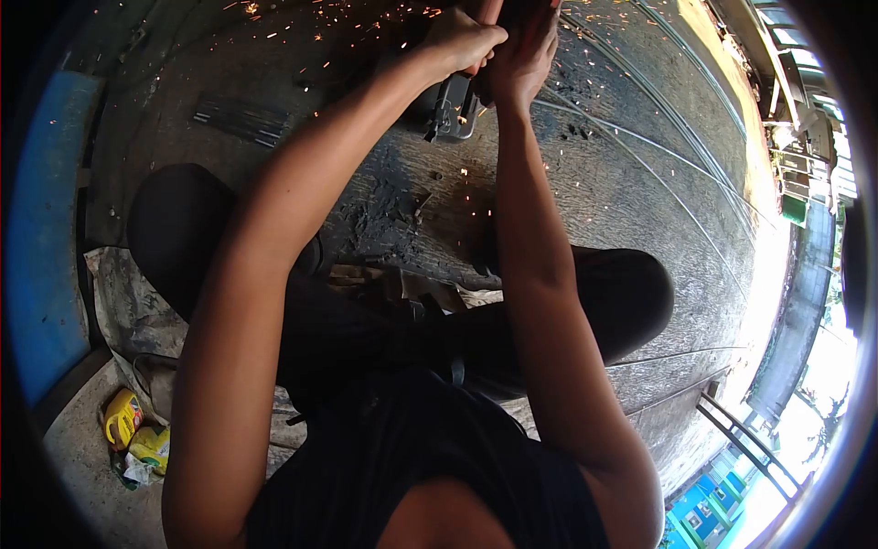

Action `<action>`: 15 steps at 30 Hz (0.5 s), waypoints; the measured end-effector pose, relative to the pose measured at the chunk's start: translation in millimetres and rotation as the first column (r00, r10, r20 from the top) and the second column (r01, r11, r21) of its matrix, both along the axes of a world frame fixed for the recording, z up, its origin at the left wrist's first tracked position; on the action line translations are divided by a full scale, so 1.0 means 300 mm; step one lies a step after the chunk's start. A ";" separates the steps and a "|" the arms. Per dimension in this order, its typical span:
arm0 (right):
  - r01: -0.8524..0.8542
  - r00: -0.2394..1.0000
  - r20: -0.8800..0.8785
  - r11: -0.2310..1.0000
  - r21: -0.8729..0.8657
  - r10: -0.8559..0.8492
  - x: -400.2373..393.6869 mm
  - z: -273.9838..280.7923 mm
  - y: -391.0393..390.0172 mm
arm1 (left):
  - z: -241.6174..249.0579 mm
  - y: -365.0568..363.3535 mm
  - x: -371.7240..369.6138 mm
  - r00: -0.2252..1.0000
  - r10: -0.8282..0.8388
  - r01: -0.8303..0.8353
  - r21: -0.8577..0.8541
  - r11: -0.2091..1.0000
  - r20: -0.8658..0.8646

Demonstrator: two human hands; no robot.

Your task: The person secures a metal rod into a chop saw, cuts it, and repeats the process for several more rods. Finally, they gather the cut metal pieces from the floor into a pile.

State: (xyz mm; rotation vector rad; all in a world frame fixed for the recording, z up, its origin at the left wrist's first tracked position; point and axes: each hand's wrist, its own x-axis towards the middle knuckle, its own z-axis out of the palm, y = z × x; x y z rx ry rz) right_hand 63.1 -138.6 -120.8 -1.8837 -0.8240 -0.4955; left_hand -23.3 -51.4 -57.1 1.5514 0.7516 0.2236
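At the top of the head view my left hand [465, 44] is closed round a reddish bar-like handle [488, 13]. Just right of it, my right hand [529, 66] is wrapped against a dark object that is mostly hidden by the hand and shadow. A dark metal block or machine part [455, 112] lies just below both hands. Orange sparks fly across the top of the view, with a few falling between my forearms.
Several thin rods [212, 119] lie on the dark, dirty floor [402, 174] at the left. Long metal rods [672, 166] run across the right. A blue panel [44, 220] stands at the far left, above yellow packages [123, 418]. My bent knees flank the work area.
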 end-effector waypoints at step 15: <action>0.017 0.998 -0.053 0.997 -0.076 -0.021 -0.029 0.026 -0.019 | -0.010 0.002 -0.015 0.998 -0.048 0.045 0.077 0.996 0.037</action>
